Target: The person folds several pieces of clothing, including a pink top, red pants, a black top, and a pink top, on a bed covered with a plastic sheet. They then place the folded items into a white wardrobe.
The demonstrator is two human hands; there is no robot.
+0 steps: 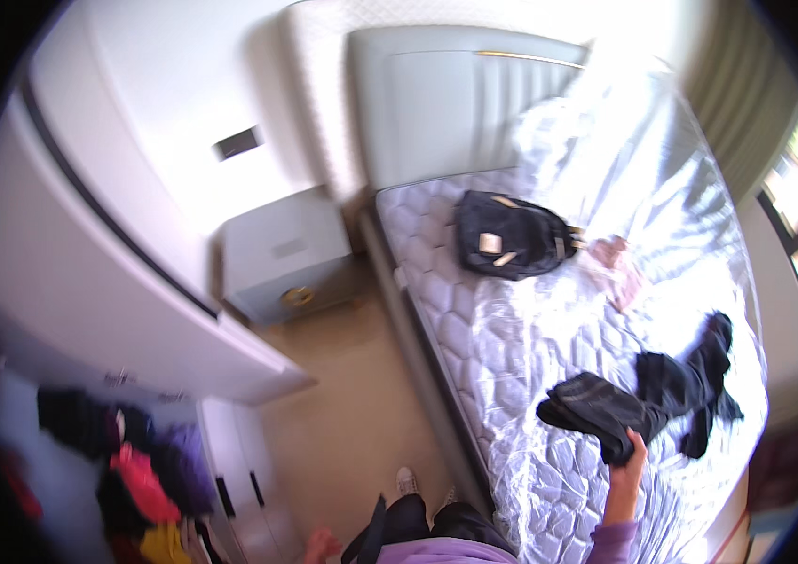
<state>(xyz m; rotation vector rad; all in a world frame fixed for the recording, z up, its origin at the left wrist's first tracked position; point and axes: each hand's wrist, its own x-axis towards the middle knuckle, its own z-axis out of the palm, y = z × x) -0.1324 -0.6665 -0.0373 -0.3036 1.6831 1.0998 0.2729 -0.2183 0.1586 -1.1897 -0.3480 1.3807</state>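
1. Here's the right hand [639, 449], fingers curled and pinching the near edge of a folded pair of black denim trousers [596, 406].
2. Those trousers are out over the near part of a pale grey quilted mattress [450, 324]; whether they touch it, I cannot tell.
3. Just beyond them, a crumpled heap of black cloth [690, 381] sprawls on the bed.
4. Down at the lower edge, the left hand [323, 545] is a blur near the person's body, well apart from the trousers; spread or curled, I cannot tell.
5. Up the bed, a black fabric backpack with tan patches [512, 235] lies near a dusty-pink crumpled cloth [617, 273].
6. Shiny clear plastic film [596, 160] drapes much of the mattress, right up against a grey padded headboard [432, 117].
7. Over on the left, a boxy grey bedside cabinet [281, 249], and nearer, coral-pink, purple and yellow garments [143, 484] bunched together.
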